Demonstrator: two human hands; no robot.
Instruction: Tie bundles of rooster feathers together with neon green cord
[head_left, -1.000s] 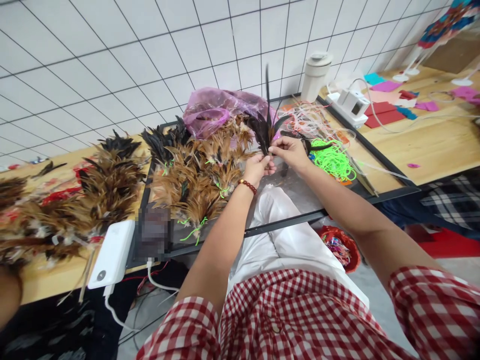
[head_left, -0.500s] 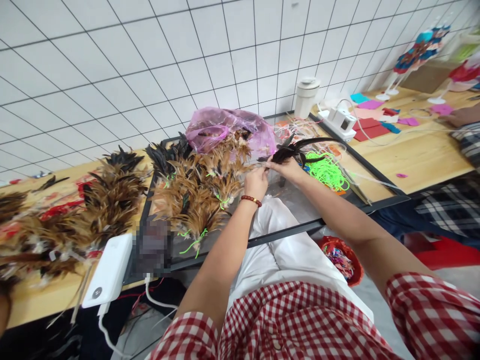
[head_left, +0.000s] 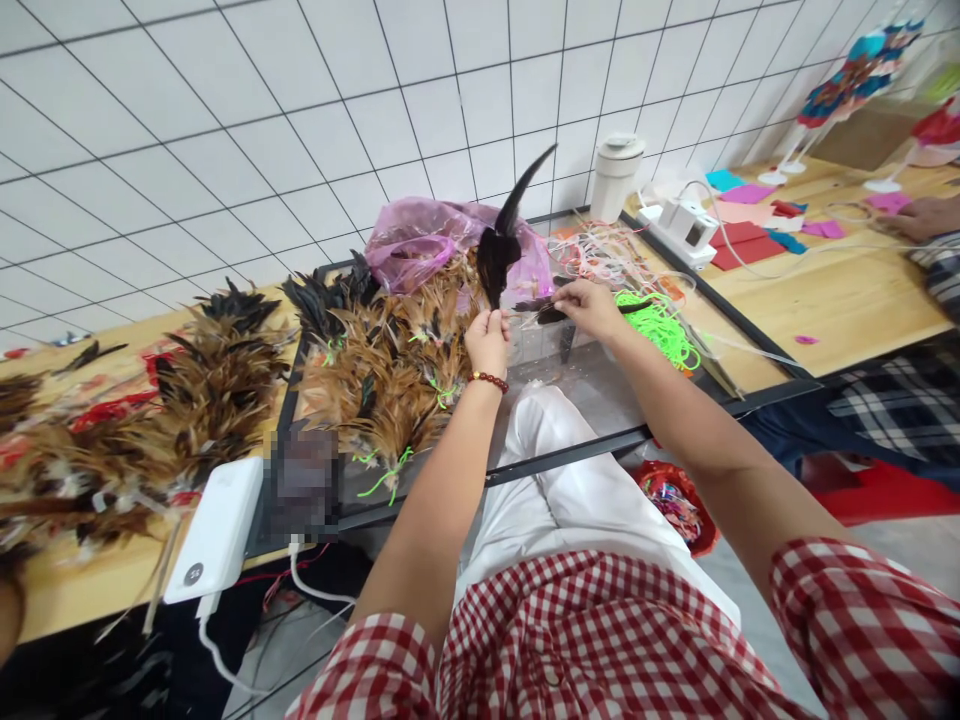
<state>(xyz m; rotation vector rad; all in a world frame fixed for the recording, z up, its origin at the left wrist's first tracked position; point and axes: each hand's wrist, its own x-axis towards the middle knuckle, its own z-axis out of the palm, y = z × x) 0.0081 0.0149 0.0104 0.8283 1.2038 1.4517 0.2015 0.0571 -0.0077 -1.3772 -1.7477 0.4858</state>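
Note:
My left hand [head_left: 488, 342], with a beaded bracelet at the wrist, pinches the base of an upright bundle of black feathers [head_left: 499, 262]; one long curved feather rises from it. To its right, my right hand [head_left: 589, 308] is closed on dark feathers [head_left: 551, 312] lying roughly level, one end pointing left and a dark tip showing past the hand on the right. The two hands are apart. Brown feather bunches [head_left: 397, 370], some tied with green cord, cover the tray's left part. Behind my left hand lies a pink plastic bag [head_left: 420, 240].
The black-rimmed tray [head_left: 577, 455] also holds bright green cord [head_left: 664, 335] and pale strips [head_left: 600, 255]. Around it are a white cup [head_left: 616, 180], a power strip [head_left: 679, 230], a power bank [head_left: 215, 530] and more feathers [head_left: 217, 390]. Another person's hand [head_left: 926, 218] rests at right.
My hands have moved apart. The black feathers in my left hand now stand upright, while dark feathers in my right hand point left.

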